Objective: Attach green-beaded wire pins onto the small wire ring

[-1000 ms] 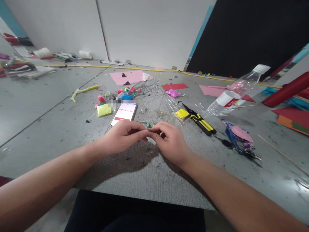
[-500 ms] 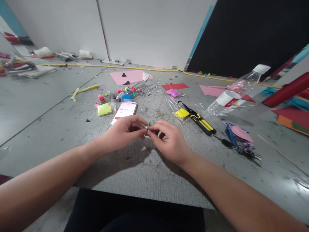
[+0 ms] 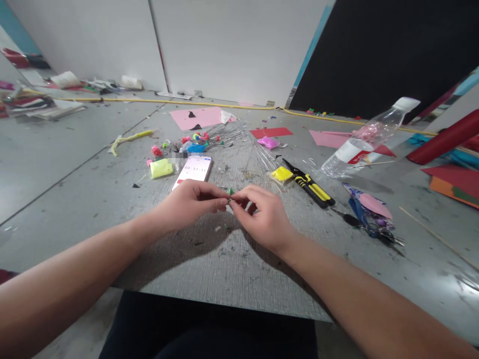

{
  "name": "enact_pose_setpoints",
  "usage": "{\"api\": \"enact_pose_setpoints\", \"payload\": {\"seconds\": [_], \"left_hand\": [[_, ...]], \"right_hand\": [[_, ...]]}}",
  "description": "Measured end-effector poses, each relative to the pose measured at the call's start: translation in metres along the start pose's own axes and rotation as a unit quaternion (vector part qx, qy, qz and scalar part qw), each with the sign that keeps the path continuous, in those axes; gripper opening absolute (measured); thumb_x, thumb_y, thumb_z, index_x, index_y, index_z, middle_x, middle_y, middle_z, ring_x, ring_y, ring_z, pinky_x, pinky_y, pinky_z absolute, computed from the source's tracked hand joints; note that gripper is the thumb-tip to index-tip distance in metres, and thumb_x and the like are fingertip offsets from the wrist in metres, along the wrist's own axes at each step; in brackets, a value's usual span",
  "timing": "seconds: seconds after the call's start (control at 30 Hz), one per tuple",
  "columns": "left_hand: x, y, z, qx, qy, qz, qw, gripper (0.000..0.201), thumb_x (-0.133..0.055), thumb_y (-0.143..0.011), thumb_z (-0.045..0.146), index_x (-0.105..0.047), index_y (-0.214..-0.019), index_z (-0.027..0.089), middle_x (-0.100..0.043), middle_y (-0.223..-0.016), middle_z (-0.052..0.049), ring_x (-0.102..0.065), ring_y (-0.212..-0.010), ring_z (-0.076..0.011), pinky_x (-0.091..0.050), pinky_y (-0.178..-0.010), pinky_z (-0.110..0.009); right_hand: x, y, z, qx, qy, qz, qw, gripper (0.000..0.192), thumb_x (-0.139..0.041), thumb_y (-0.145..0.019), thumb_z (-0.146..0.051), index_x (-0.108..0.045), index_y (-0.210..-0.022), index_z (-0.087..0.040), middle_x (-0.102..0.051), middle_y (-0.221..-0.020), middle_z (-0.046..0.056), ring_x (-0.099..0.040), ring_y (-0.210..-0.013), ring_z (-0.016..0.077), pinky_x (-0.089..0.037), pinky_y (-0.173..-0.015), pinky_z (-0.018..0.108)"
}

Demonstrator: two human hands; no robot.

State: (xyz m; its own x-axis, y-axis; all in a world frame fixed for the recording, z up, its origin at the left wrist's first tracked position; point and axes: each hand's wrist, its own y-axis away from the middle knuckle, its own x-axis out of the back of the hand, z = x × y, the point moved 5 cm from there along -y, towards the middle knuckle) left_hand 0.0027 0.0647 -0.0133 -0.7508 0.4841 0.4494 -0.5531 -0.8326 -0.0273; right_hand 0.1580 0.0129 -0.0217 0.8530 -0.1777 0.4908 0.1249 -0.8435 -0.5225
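Over the near part of the grey table, my left hand (image 3: 190, 202) and my right hand (image 3: 260, 214) meet at the fingertips. A small green piece of what looks like modelling clay (image 3: 230, 191) is pinched there, partly covered by the fingers. Both thumbs and index fingers press together around it. Just behind my left hand lies a phone (image 3: 193, 168) with a running timer on its screen. To the right of my right hand are a yellow clay packet (image 3: 282, 174) and black-and-yellow pliers (image 3: 312, 187).
A tilted plastic bottle (image 3: 359, 142) stands at the right, near a bunch of keys (image 3: 381, 233). Farther back lie a pink sheet (image 3: 196, 118), a red strip (image 3: 271, 132), a purple packet (image 3: 268, 142) and a light-yellow packet (image 3: 161, 168). A yellow cable (image 3: 224, 105) runs along the wall.
The left fingers have straightened slightly and closed in at the tips. More of the green piece shows above them. The phone's timer has advanced by one count.
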Motion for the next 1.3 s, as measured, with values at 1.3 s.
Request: {"api": "enact_pose_setpoints", "payload": {"seconds": [1.3], "left_hand": [[-0.014,0.001,0.003,-0.141,-0.282,-0.094,0.944,0.014,-0.058,-0.085,0.017,-0.070,-0.093,0.016,-0.070,-0.091,-0.007,-0.062,-0.078,-0.0170,-0.048,-0.071,-0.030]], "right_hand": [[-0.001,0.001,0.003,-0.024,-0.032,-0.003,0.999,0.011,-0.063,-0.081,-0.016,-0.056,-0.074,-0.020,-0.059,-0.071,-0.001,-0.054,-0.062,0.0110,-0.044,-0.054,0.025]]}}
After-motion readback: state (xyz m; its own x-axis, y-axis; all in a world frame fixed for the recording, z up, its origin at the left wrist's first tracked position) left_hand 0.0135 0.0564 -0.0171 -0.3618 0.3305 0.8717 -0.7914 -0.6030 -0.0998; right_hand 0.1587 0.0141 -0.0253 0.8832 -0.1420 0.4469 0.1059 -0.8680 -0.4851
